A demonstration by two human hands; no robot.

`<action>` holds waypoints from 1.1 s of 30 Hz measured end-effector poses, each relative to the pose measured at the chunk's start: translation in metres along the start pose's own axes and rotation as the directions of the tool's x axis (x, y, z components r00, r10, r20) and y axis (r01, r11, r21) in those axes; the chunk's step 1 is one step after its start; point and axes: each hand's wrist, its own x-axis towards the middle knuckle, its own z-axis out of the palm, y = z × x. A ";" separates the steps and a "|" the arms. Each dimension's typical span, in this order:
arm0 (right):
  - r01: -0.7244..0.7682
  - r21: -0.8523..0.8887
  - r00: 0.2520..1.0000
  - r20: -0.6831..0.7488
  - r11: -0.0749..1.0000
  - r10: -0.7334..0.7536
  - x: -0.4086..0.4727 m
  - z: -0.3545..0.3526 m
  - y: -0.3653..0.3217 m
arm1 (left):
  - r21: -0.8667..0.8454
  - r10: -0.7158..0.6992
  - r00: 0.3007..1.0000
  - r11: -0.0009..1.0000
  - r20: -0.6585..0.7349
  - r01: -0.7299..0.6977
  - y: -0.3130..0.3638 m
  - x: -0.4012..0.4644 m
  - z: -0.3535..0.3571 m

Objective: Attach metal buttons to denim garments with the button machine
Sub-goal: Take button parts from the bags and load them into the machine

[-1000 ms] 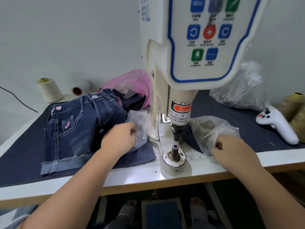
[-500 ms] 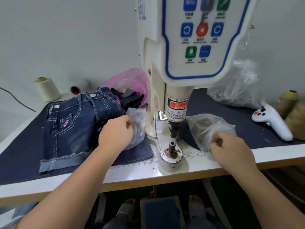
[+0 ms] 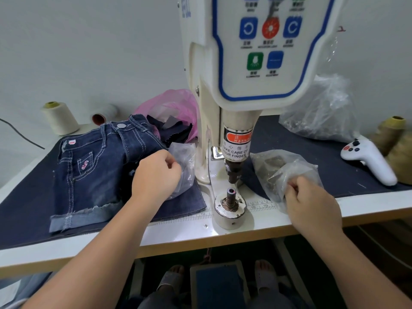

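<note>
White table (image 3: 182, 238) against a plain pale wall, dark denim mat (image 3: 24, 210) on top. Button machine (image 3: 234, 134) centre, die (image 3: 231, 198) at near edge. Denim shorts (image 3: 89, 172) lie left of it. Left hand (image 3: 156, 175) fingers curled, pinching clear bag (image 3: 185, 161); right hand (image 3: 312, 206) pinching bag of buttons (image 3: 276, 166). Thread cones (image 3: 60, 119) far left, white controller (image 3: 370, 161) right, pedal (image 3: 219, 284) under table

The button machine (image 3: 256, 63) carries a warning label (image 3: 236, 146) reading "WARN…" and "TAKE CARE OF YOUR FINGER". A printed ruler (image 3: 259, 206) on the surface (image 3: 178, 233) shows 14, 18 and 19.
</note>
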 end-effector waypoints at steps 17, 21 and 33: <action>0.029 -0.008 0.990 -0.137 1.000 -0.030 -0.007 0.009 0.001 | -0.559 0.011 0.796 0.717 0.605 0.416 0.034 -0.055 0.002; 0.037 0.006 0.988 -0.151 0.999 -0.035 -0.008 0.009 0.002 | -0.573 -0.001 0.752 0.646 0.660 0.503 0.041 -0.062 0.005; 0.042 0.011 0.986 -0.159 0.999 -0.039 -0.008 0.011 0.002 | -0.535 -0.015 0.769 0.709 0.639 0.459 0.051 -0.061 0.009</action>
